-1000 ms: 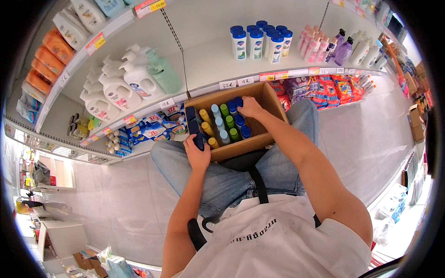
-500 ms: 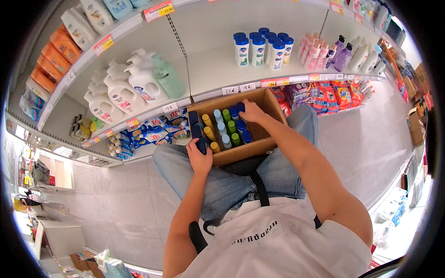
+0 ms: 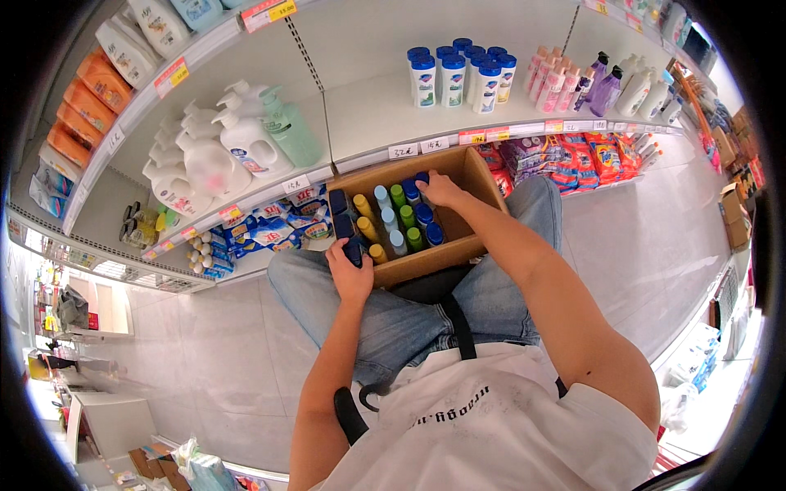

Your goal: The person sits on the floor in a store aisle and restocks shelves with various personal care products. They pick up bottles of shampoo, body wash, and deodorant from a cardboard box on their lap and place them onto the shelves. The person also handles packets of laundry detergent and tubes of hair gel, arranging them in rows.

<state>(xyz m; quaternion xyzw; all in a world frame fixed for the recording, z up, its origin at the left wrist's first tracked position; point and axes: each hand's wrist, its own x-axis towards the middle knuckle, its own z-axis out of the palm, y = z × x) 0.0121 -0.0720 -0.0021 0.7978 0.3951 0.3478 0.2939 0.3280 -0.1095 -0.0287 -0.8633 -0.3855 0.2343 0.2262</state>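
A cardboard box (image 3: 446, 263) stands between my bent legs, against the shelf front. In it are rows of bottles: dark navy ones (image 3: 340, 204) at the left, then yellow-capped (image 3: 366, 228), light-blue-capped (image 3: 390, 219), green-capped (image 3: 407, 215) and blue-capped ones (image 3: 424, 214). My left hand (image 3: 350, 270) is closed round the nearest dark navy bottle, at the box's near left corner. Toward the far side, my right hand (image 3: 440, 190) has its fingers closed on the farthest blue-capped bottle, which still stands in its row. Its fingertips are partly hidden.
Above the box, a shelf holds white pump bottles (image 3: 211, 164), a green pump bottle (image 3: 291, 131), white bottles with blue caps (image 3: 453, 82), and pink (image 3: 550, 88) and purple bottles (image 3: 606, 92). Bagged packs (image 3: 573, 168) lie below. Grey tiled floor (image 3: 209, 344) surrounds me.
The view has shifted slightly. Both hands keep nearly the same places on the bottles, and the box's contents look unchanged.
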